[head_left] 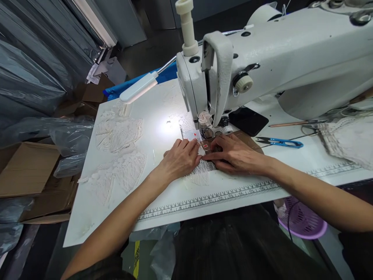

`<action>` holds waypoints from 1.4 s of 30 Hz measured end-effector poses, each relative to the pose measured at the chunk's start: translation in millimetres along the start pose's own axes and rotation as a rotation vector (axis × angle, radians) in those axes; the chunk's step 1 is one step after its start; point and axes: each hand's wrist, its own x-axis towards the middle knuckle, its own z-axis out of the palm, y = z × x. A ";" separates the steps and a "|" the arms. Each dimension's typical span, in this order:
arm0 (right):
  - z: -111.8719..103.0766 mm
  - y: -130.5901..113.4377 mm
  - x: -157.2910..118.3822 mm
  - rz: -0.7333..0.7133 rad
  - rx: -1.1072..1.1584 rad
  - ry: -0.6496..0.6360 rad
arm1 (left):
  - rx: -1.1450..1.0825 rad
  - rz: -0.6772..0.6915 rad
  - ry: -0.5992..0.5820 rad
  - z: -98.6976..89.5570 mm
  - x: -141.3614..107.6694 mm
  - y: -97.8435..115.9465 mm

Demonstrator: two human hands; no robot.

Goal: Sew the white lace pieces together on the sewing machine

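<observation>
A piece of white lace fabric (200, 168) lies on the sewing machine's bed, just in front of the presser foot and needle area. My left hand (183, 156) rests on its left side, fingers bent and together, gripping the lace at the edge. From the right, my right hand (233, 153) pinches the same lace, its thumb and forefinger close to my left fingertips. The part of the fabric beneath the fingers is hidden. Above both hands stands the head of the white sewing machine (192, 85), with a pale fabric rosette (204, 118) near its needle bar.
Several lace pieces (119, 134) lie on the left of the white table (163, 194), which has a printed ruler edge. Blue thread snips (285, 143), a black phone (249, 120) and more lace (349, 138) are on the right. A lamp (139, 87) shines from behind. A purple basket (309, 221) stands below.
</observation>
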 end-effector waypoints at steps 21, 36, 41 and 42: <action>7.0 7.0 -2.6 0.026 -0.034 0.038 | -0.192 -0.102 0.033 2.2 10.4 -8.3; 5.7 4.6 0.3 0.096 -0.006 0.020 | -0.231 -0.115 0.097 15.0 10.4 -12.7; 8.7 7.9 -1.2 0.081 0.007 0.057 | -0.198 -0.113 0.156 18.0 9.0 -11.1; 9.2 8.3 -1.3 0.076 0.008 0.063 | -0.193 -0.110 0.168 18.5 8.6 -10.9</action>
